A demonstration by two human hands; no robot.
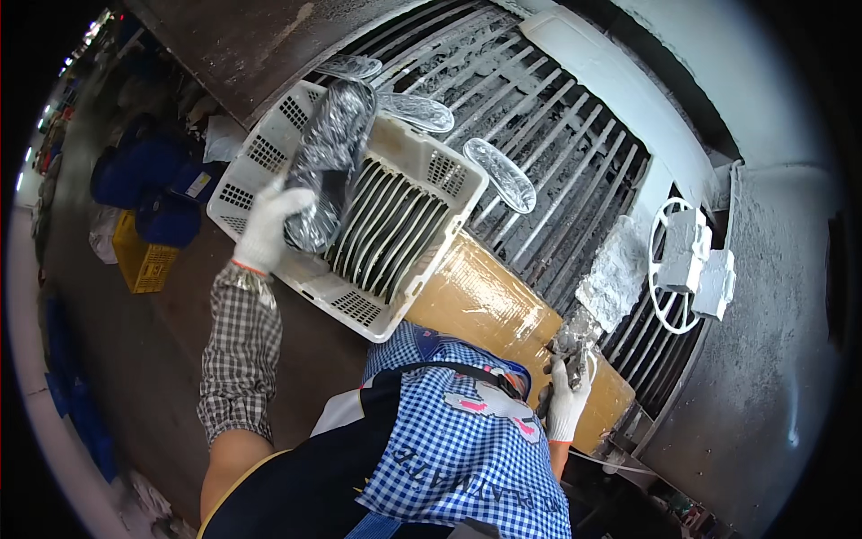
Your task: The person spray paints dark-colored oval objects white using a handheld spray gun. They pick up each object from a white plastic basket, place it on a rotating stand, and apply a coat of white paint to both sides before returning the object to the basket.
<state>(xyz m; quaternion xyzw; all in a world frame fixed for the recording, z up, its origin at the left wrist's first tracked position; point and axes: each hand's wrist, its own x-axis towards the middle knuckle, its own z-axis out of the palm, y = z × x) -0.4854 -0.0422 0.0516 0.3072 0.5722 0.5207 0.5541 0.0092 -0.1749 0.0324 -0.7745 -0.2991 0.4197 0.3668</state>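
Observation:
My left hand (272, 225), in a white glove, is closed around the lower end of a long, dark oval piece wrapped in shiny clear film (334, 157). That piece is tilted above a white plastic basket (301, 280). Inside the basket stands a row of thin dark pieces with pale edges (386, 229). Low on the right, my gloved right hand (567, 404) grips a metal tool crusted with grey, which looks like a spray gun (575, 350). Beyond the basket, three shiny film-covered oval pieces (501, 176) lie on metal bars.
The bar grate (557, 135) is coated in grey residue. A white wheel-shaped stand with blocks (660, 260) is at its right. A tan cardboard sheet (485, 283) covers the near edge. Blue bundles (166, 202) and a yellow crate (144, 254) sit on the floor at left.

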